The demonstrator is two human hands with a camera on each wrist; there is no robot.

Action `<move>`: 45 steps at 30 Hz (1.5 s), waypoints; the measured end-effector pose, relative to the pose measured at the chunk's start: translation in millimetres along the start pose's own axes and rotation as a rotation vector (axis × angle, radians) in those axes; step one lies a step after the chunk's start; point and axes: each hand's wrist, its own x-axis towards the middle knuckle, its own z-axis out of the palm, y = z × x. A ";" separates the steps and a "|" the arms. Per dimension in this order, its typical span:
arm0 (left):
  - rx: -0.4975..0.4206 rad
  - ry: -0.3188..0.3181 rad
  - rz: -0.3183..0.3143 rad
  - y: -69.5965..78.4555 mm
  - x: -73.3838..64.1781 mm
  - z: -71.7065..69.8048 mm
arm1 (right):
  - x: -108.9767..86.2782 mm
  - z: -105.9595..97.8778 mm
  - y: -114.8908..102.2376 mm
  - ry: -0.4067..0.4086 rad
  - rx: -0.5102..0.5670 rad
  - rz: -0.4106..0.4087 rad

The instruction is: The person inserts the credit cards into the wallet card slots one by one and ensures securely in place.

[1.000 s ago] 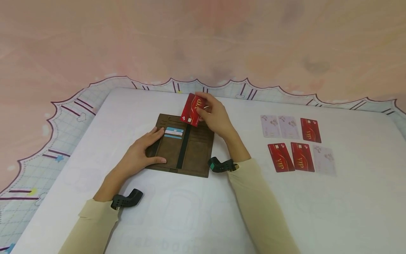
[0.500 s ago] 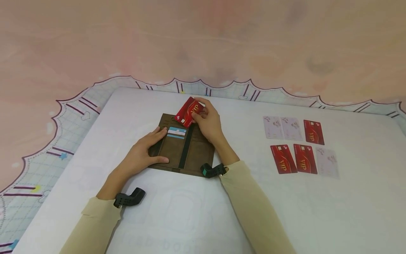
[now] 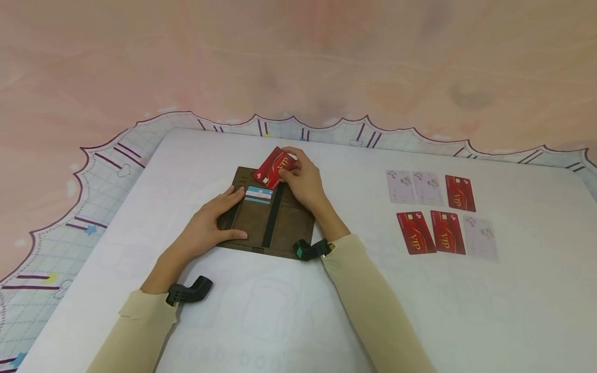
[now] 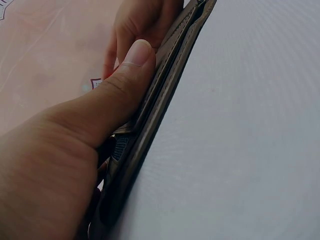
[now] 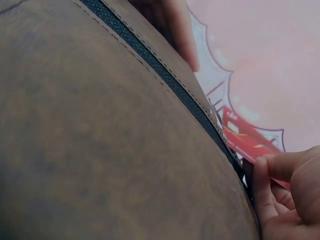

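In the head view a brown wallet (image 3: 294,223) lies unfolded on the white table, a dark elastic band (image 3: 273,217) running down its middle. Blue and white cards (image 3: 259,194) show in the slots of its left half. My left hand (image 3: 208,217) rests on the left side of the wallet, thumb and fingers spread and fairly straight. The right hand (image 3: 305,178) pinches a red VIP card (image 3: 270,168) between thumb and fingers. Tilted, the card overlaps the top edge of the left half, above the slots. In the right wrist view its printed corner sits right at the wallet's edge.
To the right on the table (image 3: 354,311) lie several cards in two rows. Red VIP cards (image 3: 416,233) are mixed with pale flowered ones (image 3: 481,238). A patterned cloth border (image 3: 112,155) shows past the table's back and left edges.
My right hand has brought the red card left and slightly down, from over the wallet's middle to the top of its left half, tilting it further. The left hand stays on the wallet.
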 end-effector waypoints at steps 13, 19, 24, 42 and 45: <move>-0.012 0.005 0.009 0.8 -1.0 -1.4 | 9.6 0.5 -9.5 -0.110 -0.137 0.055; -0.013 0.005 0.007 2.6 -1.3 -1.7 | 9.9 4.4 -15.3 -0.170 -0.246 0.067; -0.010 -0.001 -0.001 2.0 -0.8 -1.6 | 10.0 8.6 -17.7 -0.182 -0.343 0.065; -0.014 -0.003 -0.001 0.0 -0.7 -1.1 | 7.9 7.8 -13.7 -0.246 -0.396 -0.020; -0.015 -0.001 0.003 -0.3 -0.6 -0.8 | 7.4 7.3 -13.2 -0.253 -0.400 -0.035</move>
